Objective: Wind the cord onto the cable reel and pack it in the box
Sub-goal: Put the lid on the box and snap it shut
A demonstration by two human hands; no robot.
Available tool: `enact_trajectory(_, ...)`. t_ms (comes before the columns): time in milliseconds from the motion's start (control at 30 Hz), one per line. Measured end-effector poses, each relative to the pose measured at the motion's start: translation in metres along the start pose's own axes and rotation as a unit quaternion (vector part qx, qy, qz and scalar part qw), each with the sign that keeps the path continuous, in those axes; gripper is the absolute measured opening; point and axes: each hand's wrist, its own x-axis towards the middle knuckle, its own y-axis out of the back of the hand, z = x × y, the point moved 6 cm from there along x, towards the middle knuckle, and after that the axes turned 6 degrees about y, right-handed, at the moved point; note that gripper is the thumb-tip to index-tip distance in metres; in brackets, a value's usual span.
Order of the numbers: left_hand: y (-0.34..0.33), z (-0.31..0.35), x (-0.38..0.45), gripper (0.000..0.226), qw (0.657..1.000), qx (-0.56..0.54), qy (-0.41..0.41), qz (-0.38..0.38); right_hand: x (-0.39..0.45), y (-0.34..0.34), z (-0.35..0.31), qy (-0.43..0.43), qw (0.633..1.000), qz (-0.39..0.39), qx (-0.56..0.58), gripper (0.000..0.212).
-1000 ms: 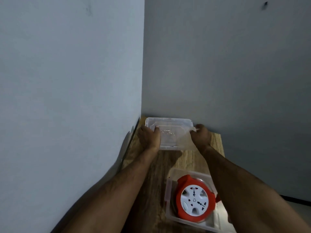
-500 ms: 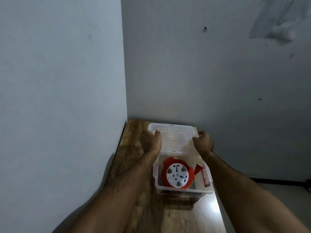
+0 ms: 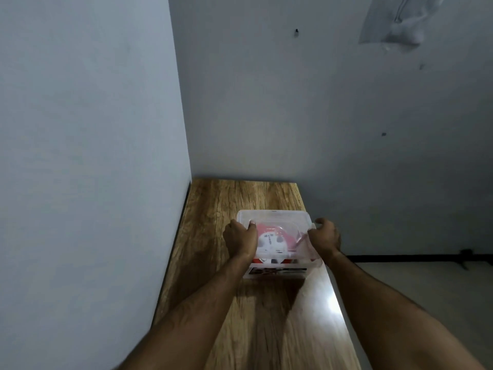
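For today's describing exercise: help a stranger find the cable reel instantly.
Find the wooden table in the wall corner. On it stands a clear plastic box, its lid held by the left hand and right hand. The cable reel inside is the only red-and-white thing.

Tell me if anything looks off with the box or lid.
The lid is not seated yet: its near edge rides above the box, leaving the cable reel visible in the gap. Left hand and right hand grip its ends.

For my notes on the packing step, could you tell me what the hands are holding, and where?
Both hold the clear lid over the box: left hand on its left edge, right hand on its right edge.
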Motion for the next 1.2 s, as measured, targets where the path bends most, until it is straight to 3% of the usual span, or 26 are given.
enact_trajectory(600, -0.006, -0.033, -0.012, 0.031, 0.997, 0.041, -0.058, -0.010, -0.008, -0.005, 0.019, 0.019, 0.999, -0.017, -0.042, 0.042)
enact_trajectory(833, -0.008, -0.034, -0.008, 0.034, 0.998, 0.044, -0.053, -0.004, -0.005, -0.008, 0.023, 0.014, 0.999, -0.026, -0.039, 0.043)
enact_trajectory(900, -0.012, -0.031, -0.009, 0.041, 0.992, 0.106, -0.066, 0.005, -0.003, -0.009, 0.025, -0.003, 0.999, -0.037, -0.022, 0.043)
enact_trajectory(967, -0.014, -0.021, -0.013, 0.051, 0.954, 0.267, -0.127, 0.051, -0.004, -0.012, 0.029, -0.024, 0.999, -0.045, 0.017, 0.041)
enact_trajectory(1033, -0.018, -0.006, -0.019, 0.066, 0.907, 0.338, -0.239, 0.084, -0.009, -0.016, 0.031, -0.034, 0.996, -0.048, 0.064, 0.037)
enact_trajectory(1100, -0.033, 0.001, -0.021, 0.077, 0.874, 0.356, -0.329, 0.032, -0.015, -0.022, 0.031, -0.035, 0.994, -0.052, 0.093, 0.035)
enact_trajectory(1200, -0.056, -0.003, -0.013, 0.082, 0.820, 0.422, -0.381, -0.069, -0.018, -0.025, 0.031, -0.033, 0.993, -0.048, 0.100, 0.035)
